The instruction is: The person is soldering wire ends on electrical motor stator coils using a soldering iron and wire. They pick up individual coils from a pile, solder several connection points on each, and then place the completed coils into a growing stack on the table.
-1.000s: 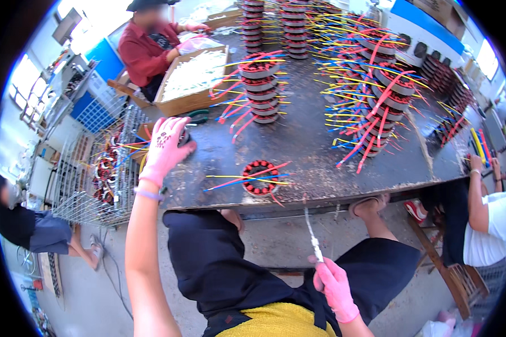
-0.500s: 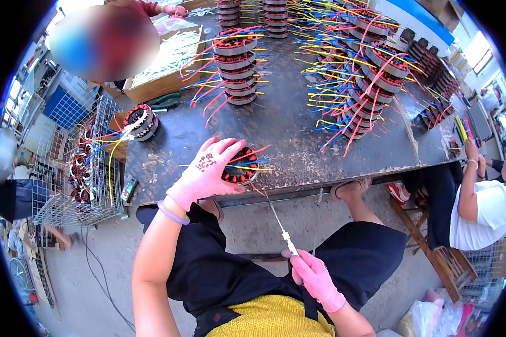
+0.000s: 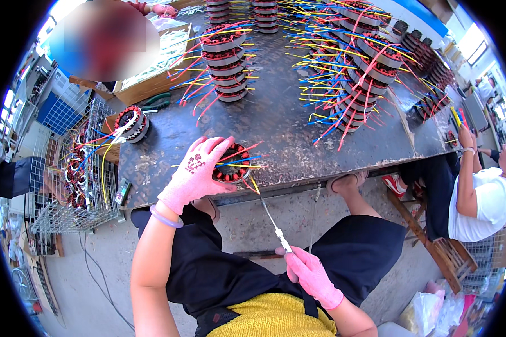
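Head view: compared with half a second ago, the left hand [image 3: 199, 171] sits in nearly the same spot on the stator [image 3: 231, 164], though its fingers now curl more over the ring's left side and top. A full second ago that hand was far out to the left by the wire basket [image 3: 67, 191] and the stator lay untouched at the table [image 3: 287, 118] edge. The right hand [image 3: 309, 275] has stayed low over the lap, and the thin tool [image 3: 272, 222] it holds keeps its slant up toward the stator.

The stator lies at the table's near edge, just under the left hand's fingers. The left hand is clamped on it, pink-gloved fingers spread over the ring with the red coils showing on the right. Red, blue and yellow leads stick out of the stator to the right, away from the hand.

The right hand is closed on the tool's white handle, well below the table edge, in front of the black apron [image 3: 208, 269]. The tool's metal tip reaches up to just beneath the stator, at the table's rim; whether it touches the leads I cannot tell.

Another stator [image 3: 132, 122] rests near the table's left edge, well apart from both hands. Stacks of stators [image 3: 225, 56] with coloured wires stand further back on the table. Another person [image 3: 478, 196] in white sits at the table's right end
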### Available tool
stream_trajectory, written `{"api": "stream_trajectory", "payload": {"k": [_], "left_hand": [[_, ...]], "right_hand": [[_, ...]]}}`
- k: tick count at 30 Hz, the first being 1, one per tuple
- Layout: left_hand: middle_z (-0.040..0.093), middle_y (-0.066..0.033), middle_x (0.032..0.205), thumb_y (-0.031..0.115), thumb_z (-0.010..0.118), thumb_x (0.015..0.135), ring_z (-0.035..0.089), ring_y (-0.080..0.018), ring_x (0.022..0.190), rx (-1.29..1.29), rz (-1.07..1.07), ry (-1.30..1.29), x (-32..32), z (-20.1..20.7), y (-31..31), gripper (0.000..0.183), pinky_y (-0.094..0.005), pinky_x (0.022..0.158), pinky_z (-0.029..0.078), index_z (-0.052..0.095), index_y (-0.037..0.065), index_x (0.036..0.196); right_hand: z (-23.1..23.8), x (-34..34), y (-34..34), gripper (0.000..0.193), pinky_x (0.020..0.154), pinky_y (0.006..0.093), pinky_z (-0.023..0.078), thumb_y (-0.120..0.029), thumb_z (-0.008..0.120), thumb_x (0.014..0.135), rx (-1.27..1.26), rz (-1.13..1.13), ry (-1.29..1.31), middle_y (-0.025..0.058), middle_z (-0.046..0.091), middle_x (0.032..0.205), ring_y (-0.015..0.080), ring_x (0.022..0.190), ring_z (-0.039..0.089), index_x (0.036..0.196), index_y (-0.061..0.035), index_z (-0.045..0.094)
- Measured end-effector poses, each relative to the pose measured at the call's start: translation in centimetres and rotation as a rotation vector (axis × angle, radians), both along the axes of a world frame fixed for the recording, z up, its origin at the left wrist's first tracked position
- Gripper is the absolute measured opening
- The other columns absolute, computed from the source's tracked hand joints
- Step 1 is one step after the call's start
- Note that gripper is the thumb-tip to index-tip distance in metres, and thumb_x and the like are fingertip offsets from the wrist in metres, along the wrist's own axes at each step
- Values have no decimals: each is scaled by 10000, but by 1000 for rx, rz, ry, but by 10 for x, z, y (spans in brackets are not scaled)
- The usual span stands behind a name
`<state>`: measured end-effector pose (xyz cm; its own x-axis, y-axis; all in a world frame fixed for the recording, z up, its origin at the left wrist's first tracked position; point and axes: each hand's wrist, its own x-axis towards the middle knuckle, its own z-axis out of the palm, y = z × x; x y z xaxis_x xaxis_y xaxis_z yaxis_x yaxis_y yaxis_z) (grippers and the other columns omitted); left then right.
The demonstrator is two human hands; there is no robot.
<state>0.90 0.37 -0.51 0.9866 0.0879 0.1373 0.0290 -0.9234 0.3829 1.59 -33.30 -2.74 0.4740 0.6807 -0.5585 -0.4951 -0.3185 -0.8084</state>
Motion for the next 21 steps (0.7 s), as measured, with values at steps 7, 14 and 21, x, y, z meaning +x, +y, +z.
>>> {"api": "stream_trajectory", "payload": {"k": [7,14,21], "left_hand": [[509,-162,1365,295,879,583,438,-389,1312,5,-28,-26,1,-2,3,986,-472,1160,304,439,91,1441],[507,-167,1366,279,876,586,447,-378,1307,-8,-44,-23,0,0,3,980,-464,1157,310,438,81,1440],[493,-173,1389,256,883,579,434,-381,1320,-30,-22,-10,1,1,1,989,-452,1139,331,436,57,1438]], "right_hand": [[-4,-3,0,336,551,238,366,-238,481,1034,13,-5,13,-33,467,649,57,583,440,1233,1,607],[0,0,1,347,552,239,366,-246,481,1035,-17,34,2,-34,470,661,57,593,447,1258,-7,599],[-3,-3,0,337,549,252,383,-227,479,1027,6,8,5,-14,490,661,64,576,456,1256,-14,603]]}}
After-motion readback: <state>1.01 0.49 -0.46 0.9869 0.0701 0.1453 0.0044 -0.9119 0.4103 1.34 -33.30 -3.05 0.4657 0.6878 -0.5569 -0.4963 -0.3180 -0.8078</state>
